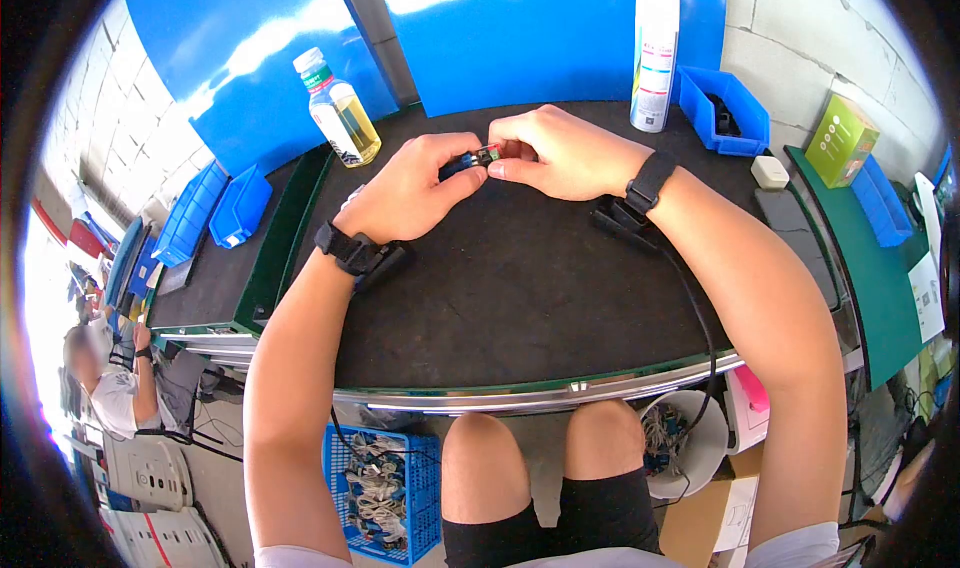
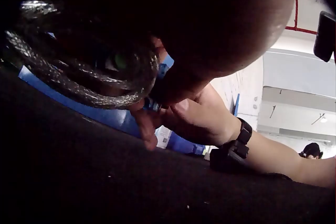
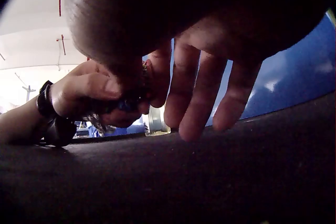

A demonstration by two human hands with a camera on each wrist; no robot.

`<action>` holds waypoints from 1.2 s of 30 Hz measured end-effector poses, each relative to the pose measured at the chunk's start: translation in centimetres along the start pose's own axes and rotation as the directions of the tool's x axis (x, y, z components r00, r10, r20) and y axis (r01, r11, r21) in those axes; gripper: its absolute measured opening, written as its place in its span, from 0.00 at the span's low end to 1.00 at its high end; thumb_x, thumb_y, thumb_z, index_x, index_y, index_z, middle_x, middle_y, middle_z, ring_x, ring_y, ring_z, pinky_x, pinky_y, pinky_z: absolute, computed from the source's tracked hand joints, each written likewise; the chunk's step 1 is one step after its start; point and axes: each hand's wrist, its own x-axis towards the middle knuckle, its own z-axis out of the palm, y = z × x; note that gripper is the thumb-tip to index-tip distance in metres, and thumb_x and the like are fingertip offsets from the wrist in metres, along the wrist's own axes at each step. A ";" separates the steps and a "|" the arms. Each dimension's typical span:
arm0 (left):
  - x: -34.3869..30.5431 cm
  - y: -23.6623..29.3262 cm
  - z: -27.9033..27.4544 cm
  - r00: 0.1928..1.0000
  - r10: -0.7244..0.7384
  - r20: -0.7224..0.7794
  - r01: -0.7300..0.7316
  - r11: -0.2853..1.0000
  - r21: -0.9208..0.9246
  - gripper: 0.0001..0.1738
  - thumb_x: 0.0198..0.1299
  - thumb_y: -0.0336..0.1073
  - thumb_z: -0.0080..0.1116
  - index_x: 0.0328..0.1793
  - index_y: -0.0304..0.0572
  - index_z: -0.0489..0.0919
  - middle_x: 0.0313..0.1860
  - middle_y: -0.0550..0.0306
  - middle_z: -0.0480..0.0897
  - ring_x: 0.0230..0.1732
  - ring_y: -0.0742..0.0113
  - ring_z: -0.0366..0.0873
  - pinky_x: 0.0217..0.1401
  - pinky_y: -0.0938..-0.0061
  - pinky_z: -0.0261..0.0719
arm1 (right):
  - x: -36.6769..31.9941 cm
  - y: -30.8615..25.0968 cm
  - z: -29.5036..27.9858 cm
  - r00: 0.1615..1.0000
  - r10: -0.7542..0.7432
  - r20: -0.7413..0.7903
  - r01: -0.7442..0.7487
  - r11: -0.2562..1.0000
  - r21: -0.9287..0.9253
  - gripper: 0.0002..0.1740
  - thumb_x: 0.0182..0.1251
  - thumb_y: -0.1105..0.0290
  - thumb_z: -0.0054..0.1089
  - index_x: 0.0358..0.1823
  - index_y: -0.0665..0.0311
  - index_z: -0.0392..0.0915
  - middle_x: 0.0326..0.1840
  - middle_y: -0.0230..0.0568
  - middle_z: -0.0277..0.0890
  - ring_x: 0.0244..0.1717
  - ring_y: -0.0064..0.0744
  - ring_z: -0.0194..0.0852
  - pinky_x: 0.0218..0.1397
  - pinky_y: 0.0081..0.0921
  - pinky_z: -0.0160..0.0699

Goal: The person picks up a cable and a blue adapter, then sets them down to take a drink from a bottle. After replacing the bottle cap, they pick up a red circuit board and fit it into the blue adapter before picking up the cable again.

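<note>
My left hand point(image 1: 418, 183) grips a dark blue cable connector point(image 1: 462, 162) between thumb and fingers over the black mat. A small green and red end piece point(image 1: 489, 154) shows at its right tip. My right hand point(image 1: 566, 156) meets it there, thumb and forefinger pinching that end. In the right wrist view, the other right-hand fingers point(image 3: 202, 92) hang fairly straight beside the pinch. A coiled braided grey cable point(image 2: 79, 94) loops beneath the left hand in the left wrist view. Much of the connector is hidden behind the fingers.
A bottle of yellow liquid point(image 1: 345, 123) stands behind my left hand, a white spray can point(image 1: 655, 63) at the back right. Blue bins point(image 1: 745, 145) flank the work mat point(image 1: 520, 298). Below its front edge are a blue basket point(image 1: 425, 488) of cables and a white bucket point(image 1: 707, 448).
</note>
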 end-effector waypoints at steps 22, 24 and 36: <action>-0.2 0.0 0.0 0.997 -0.070 -0.026 0.072 0.993 0.093 0.13 0.77 0.38 0.65 0.53 0.33 0.83 0.35 0.42 0.82 0.38 0.55 0.79 0.46 0.60 0.77 | 0.1 0.2 -0.2 0.999 -0.037 -0.012 0.037 0.998 -0.050 0.12 0.82 0.68 0.67 0.47 0.72 0.79 0.32 0.50 0.83 0.31 0.43 0.77 0.40 0.40 0.75; -0.1 0.1 0.0 0.997 -0.073 -0.026 0.075 0.992 0.098 0.13 0.77 0.38 0.65 0.53 0.33 0.83 0.35 0.42 0.81 0.37 0.55 0.79 0.46 0.60 0.77 | 0.1 0.3 -0.1 1.000 -0.022 -0.011 0.021 0.999 -0.037 0.12 0.82 0.68 0.67 0.48 0.72 0.79 0.32 0.50 0.83 0.31 0.44 0.78 0.40 0.40 0.76; -0.1 0.3 -0.2 0.997 -0.064 -0.031 0.067 0.992 0.105 0.13 0.77 0.39 0.65 0.52 0.33 0.83 0.34 0.43 0.80 0.37 0.55 0.79 0.44 0.60 0.77 | 0.2 0.1 -0.2 1.000 0.010 -0.006 -0.011 0.999 -0.049 0.12 0.82 0.68 0.67 0.49 0.72 0.81 0.33 0.51 0.85 0.33 0.44 0.82 0.42 0.41 0.78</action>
